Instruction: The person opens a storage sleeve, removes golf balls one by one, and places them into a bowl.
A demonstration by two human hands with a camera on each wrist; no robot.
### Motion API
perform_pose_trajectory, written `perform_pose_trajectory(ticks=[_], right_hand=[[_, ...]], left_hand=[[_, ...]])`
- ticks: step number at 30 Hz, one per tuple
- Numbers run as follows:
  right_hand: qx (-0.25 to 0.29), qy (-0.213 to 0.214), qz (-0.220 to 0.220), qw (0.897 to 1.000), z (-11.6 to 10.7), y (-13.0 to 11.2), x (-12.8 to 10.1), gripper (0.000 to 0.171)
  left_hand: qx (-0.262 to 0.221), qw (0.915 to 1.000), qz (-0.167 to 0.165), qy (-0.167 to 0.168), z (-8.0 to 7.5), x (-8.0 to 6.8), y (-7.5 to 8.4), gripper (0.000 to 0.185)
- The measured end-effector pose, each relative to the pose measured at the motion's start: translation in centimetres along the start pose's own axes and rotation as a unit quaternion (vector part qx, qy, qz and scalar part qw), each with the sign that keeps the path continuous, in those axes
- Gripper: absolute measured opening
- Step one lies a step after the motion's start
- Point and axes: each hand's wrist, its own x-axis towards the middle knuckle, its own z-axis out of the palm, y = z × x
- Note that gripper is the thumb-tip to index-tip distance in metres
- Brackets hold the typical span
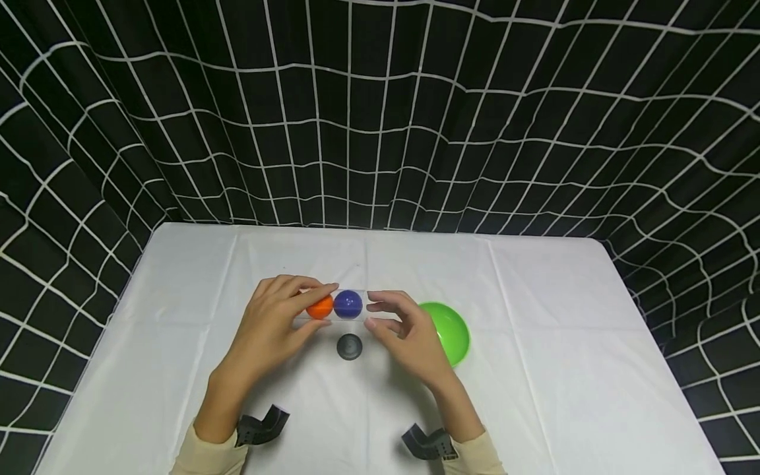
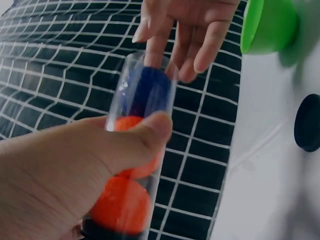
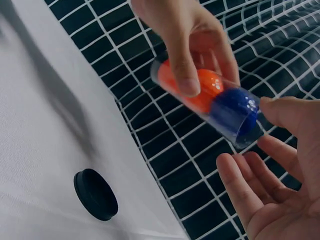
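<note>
The left hand (image 1: 270,323) grips the clear tube (image 3: 207,106) above the table (image 1: 564,343); the right hand (image 1: 412,336), fingers apart, is by its open end. If the tube tips, the blue ball (image 1: 348,304) could roll out.

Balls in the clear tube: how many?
3: blue ball nearest the right hand, orange ball beside it, second orange ball by the dark end cap. The left hand partly hides both orange ones.

2 hands: left hand (image 1: 274,323), right hand (image 1: 414,338). 1 tube (image 3: 224,121), 2 orange balls (image 2: 122,205), 1 blue ball (image 1: 348,305), 1 loose cap (image 1: 349,346), 1 bowl (image 1: 452,333), 2 wrist mounts (image 1: 260,429), 1 table (image 1: 570,369).
</note>
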Motion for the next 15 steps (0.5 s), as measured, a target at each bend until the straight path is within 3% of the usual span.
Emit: perform_pose_trajectory(ticks=[8, 15], right_hand=[[0.029, -0.013, 0.025, 0.999, 0.28, 0.32, 0.28, 0.047], [0.022, -0.014, 0.043, 0.999, 0.62, 0.81, 0.27, 0.045]], left_hand=[[0.042, 0.9982, 0.036, 0.024, -0.59, 0.08, 0.33, 0.053], [0.046, 0.9975, 0.044, 0.032, -0.74, -0.27, -0.02, 0.051]])
